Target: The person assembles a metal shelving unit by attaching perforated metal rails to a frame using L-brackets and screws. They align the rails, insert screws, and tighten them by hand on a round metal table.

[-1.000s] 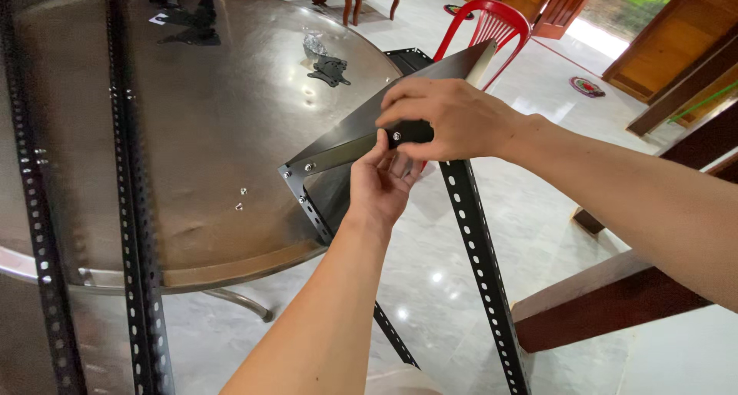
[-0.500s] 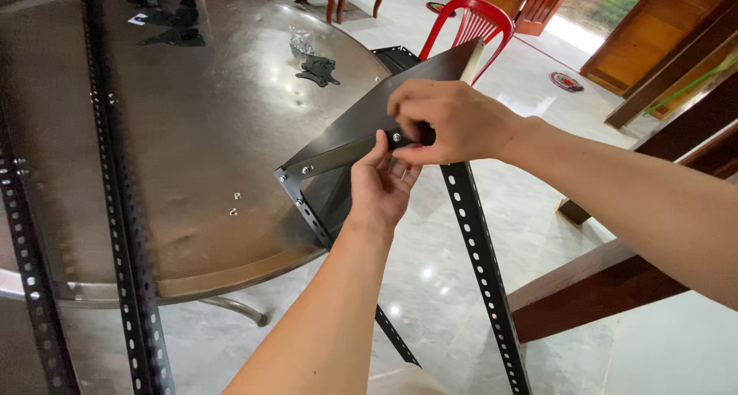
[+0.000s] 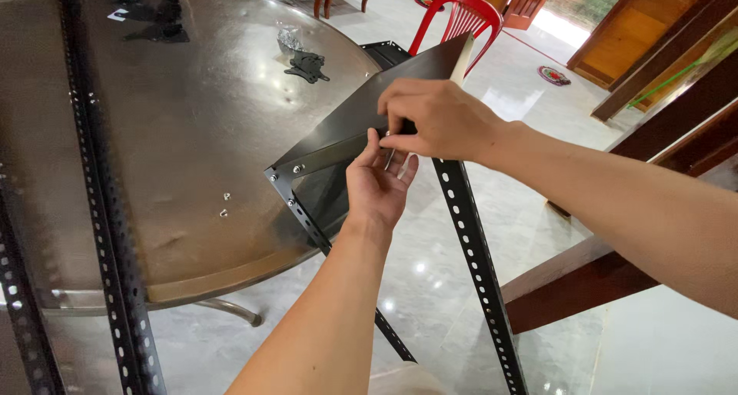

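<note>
Pinching a small bolt at the shelf corner with my right hand, left hand gripping underneath, I fear it slips and falls to the floor.

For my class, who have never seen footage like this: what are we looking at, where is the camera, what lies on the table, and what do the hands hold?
This is one view from a camera worn on a person's head, looking down at their own bare hands. The left hand and right hand meet at the edge of a dark metal shelf panel, where it joins a black perforated angle post. The fingertips pinch something small there, too small to identify. On the round metal table lie small bolts and black brackets. A red plastic chair stands behind.
</note>
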